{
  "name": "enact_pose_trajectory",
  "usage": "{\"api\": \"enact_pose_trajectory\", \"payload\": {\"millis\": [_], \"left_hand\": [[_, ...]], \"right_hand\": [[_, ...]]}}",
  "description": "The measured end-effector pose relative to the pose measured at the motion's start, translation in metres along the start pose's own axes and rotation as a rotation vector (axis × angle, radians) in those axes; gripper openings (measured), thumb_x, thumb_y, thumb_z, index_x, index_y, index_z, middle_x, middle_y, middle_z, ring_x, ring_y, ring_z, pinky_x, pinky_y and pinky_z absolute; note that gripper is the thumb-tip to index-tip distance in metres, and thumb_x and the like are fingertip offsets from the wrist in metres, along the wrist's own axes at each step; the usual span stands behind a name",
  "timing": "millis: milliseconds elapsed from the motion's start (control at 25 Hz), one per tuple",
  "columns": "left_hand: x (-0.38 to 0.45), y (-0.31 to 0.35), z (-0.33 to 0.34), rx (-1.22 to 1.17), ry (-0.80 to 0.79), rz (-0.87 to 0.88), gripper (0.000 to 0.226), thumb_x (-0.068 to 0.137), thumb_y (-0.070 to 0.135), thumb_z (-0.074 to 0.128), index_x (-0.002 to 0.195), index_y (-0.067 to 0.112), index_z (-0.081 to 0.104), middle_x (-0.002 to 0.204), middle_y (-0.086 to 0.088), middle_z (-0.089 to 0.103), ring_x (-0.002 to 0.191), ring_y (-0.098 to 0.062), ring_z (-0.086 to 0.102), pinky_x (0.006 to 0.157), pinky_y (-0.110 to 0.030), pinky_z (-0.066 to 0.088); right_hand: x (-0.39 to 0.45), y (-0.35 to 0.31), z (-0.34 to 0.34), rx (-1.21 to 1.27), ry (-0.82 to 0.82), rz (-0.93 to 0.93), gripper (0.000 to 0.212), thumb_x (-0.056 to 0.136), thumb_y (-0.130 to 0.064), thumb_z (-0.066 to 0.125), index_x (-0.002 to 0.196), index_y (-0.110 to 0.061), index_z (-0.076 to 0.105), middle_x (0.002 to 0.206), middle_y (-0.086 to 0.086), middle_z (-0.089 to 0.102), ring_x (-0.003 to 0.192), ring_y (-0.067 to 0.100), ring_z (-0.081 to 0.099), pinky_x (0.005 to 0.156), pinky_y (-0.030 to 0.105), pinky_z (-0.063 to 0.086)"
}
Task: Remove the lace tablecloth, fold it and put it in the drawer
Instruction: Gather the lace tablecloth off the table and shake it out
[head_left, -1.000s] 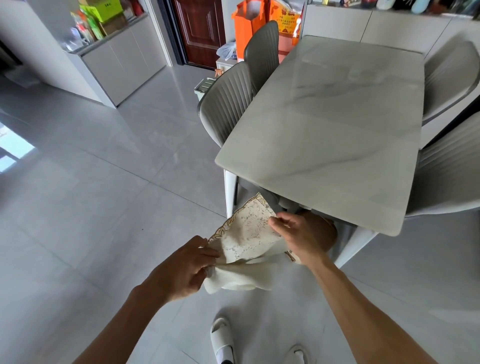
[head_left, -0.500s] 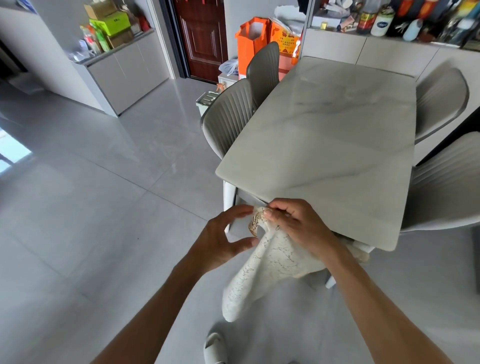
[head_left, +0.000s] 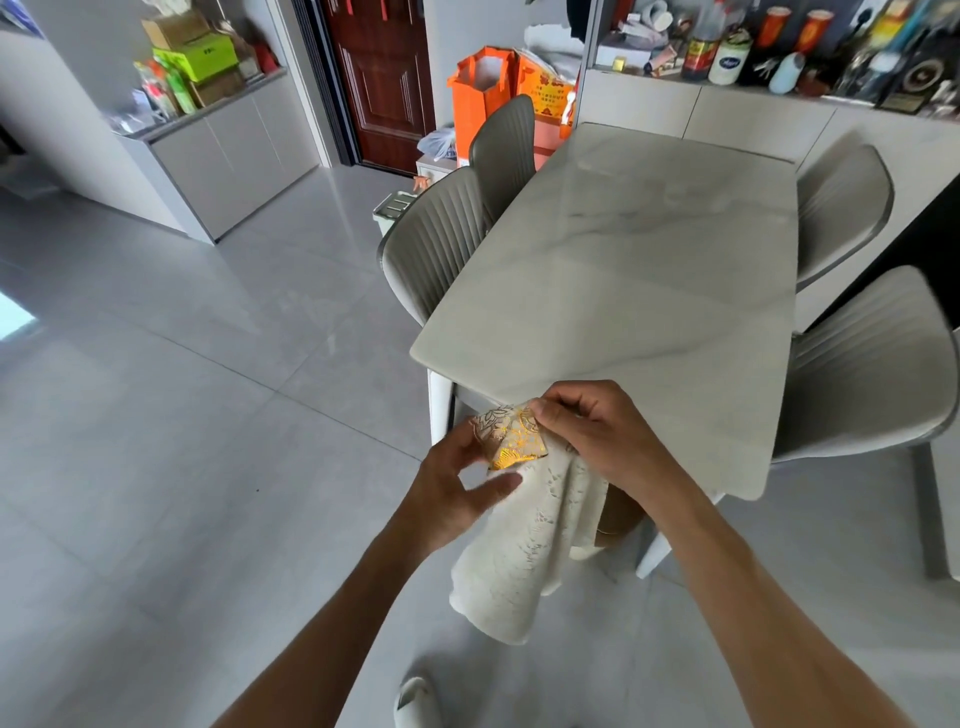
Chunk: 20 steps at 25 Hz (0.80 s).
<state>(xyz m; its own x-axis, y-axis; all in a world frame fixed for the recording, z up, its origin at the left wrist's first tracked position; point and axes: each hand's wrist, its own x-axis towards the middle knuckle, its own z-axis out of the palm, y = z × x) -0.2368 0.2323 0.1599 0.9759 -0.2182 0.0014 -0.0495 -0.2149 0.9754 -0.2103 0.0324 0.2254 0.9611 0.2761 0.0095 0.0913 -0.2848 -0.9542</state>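
Now the right hand (head_left: 597, 441) pinches the top corner of the lace tablecloth (head_left: 524, 545) with curled fingers (head_left: 550, 415). At 9 o'clock of it, the left hand (head_left: 457, 483) has spread fingers touching the cloth's gold-patterned edge. It hangs off the table (head_left: 649, 270), over the floor (head_left: 182, 415).

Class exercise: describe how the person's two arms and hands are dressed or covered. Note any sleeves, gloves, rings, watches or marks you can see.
Both forearms are bare, with no sleeves in view. The left hand and right hand wear no gloves, and no rings, watch or marks show.
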Motion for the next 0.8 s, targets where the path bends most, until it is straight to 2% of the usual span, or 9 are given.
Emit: {"api": "enact_pose_trajectory", "payload": {"millis": [80, 160, 240, 320, 400, 440, 560, 640, 800], "left_hand": [[-0.003, 0.0, 0.01, 0.067, 0.043, 0.024, 0.037, 0.08, 0.016, 0.077, 0.109, 0.035, 0.063, 0.102, 0.018, 0.072, 0.096, -0.001, 0.068, 0.084, -0.013, 0.049], [0.001, 0.005, 0.015, -0.056, 0.181, -0.02, 0.026, 0.088, 0.005, 0.069, 0.097, 0.029, 0.069, 0.09, 0.009, 0.073, 0.084, -0.006, 0.068, 0.078, -0.019, 0.049], [0.002, 0.009, 0.014, -0.173, 0.236, -0.028, 0.015, 0.094, 0.015, 0.062, 0.081, 0.017, 0.068, 0.07, -0.002, 0.063, 0.067, -0.013, 0.057, 0.066, -0.025, 0.045], [-0.003, 0.013, 0.01, -0.24, 0.244, -0.007, 0.043, 0.095, 0.034, 0.058, 0.07, -0.001, 0.055, 0.063, -0.023, 0.046, 0.059, -0.03, 0.041, 0.059, -0.032, 0.036], [-0.008, 0.019, 0.008, -0.281, 0.258, 0.006, 0.062, 0.093, 0.043, 0.06, 0.073, -0.014, 0.048, 0.064, -0.033, 0.043, 0.058, -0.036, 0.039, 0.06, -0.039, 0.034], [-0.01, 0.023, 0.009, -0.295, 0.276, 0.015, 0.06, 0.091, 0.044, 0.063, 0.076, -0.013, 0.051, 0.066, -0.036, 0.044, 0.06, -0.035, 0.041, 0.061, -0.04, 0.035], [-0.012, 0.033, 0.01, -0.354, 0.347, -0.005, 0.037, 0.082, 0.036, 0.076, 0.089, 0.007, 0.055, 0.079, -0.042, 0.053, 0.07, -0.033, 0.05, 0.066, -0.047, 0.043], [-0.013, 0.032, 0.008, -0.366, 0.37, 0.014, 0.027, 0.081, 0.024, 0.078, 0.09, 0.018, 0.053, 0.082, -0.035, 0.062, 0.071, -0.033, 0.057, 0.066, -0.045, 0.049], [-0.015, 0.032, 0.007, -0.346, 0.428, 0.058, 0.021, 0.078, 0.017, 0.079, 0.079, 0.023, 0.058, 0.069, -0.001, 0.066, 0.066, -0.015, 0.063, 0.062, -0.023, 0.052]], "right_hand": [[-0.001, 0.001, 0.001, -0.024, -0.007, -0.009, 0.033, 0.097, -0.022, 0.061, 0.064, -0.02, 0.061, 0.048, -0.014, 0.045, 0.046, 0.0, 0.038, 0.049, 0.01, 0.031], [-0.002, 0.003, 0.002, -0.023, 0.006, -0.013, 0.033, 0.097, -0.023, 0.061, 0.065, -0.016, 0.06, 0.049, -0.014, 0.043, 0.046, 0.0, 0.037, 0.048, 0.01, 0.031], [-0.002, 0.003, -0.002, -0.017, 0.022, -0.01, 0.034, 0.098, -0.024, 0.061, 0.067, -0.01, 0.059, 0.05, -0.013, 0.041, 0.046, 0.001, 0.036, 0.047, 0.011, 0.032], [-0.003, 0.003, -0.006, -0.028, 0.009, -0.011, 0.032, 0.098, -0.025, 0.061, 0.067, -0.016, 0.062, 0.05, -0.014, 0.041, 0.046, 0.001, 0.037, 0.048, 0.011, 0.032], [-0.005, 0.002, -0.008, -0.039, -0.024, -0.016, 0.033, 0.098, -0.025, 0.061, 0.065, -0.027, 0.064, 0.05, -0.015, 0.042, 0.046, 0.001, 0.037, 0.048, 0.012, 0.032], [-0.005, 0.002, -0.008, -0.042, -0.038, -0.014, 0.033, 0.098, -0.025, 0.061, 0.065, -0.028, 0.064, 0.05, -0.015, 0.041, 0.046, 0.001, 0.036, 0.048, 0.013, 0.032], [-0.006, 0.003, -0.007, -0.059, -0.073, -0.009, 0.032, 0.098, -0.027, 0.061, 0.069, -0.014, 0.063, 0.053, -0.013, 0.039, 0.049, 0.005, 0.034, 0.05, 0.019, 0.03], [-0.007, 0.005, -0.006, -0.074, -0.089, -0.011, 0.034, 0.098, -0.027, 0.061, 0.07, -0.008, 0.061, 0.054, -0.009, 0.038, 0.051, 0.007, 0.033, 0.052, 0.024, 0.029], [-0.01, 0.005, -0.004, -0.071, -0.093, -0.026, 0.037, 0.098, -0.029, 0.061, 0.07, -0.005, 0.059, 0.056, -0.003, 0.037, 0.054, 0.011, 0.034, 0.054, 0.027, 0.029]]}}
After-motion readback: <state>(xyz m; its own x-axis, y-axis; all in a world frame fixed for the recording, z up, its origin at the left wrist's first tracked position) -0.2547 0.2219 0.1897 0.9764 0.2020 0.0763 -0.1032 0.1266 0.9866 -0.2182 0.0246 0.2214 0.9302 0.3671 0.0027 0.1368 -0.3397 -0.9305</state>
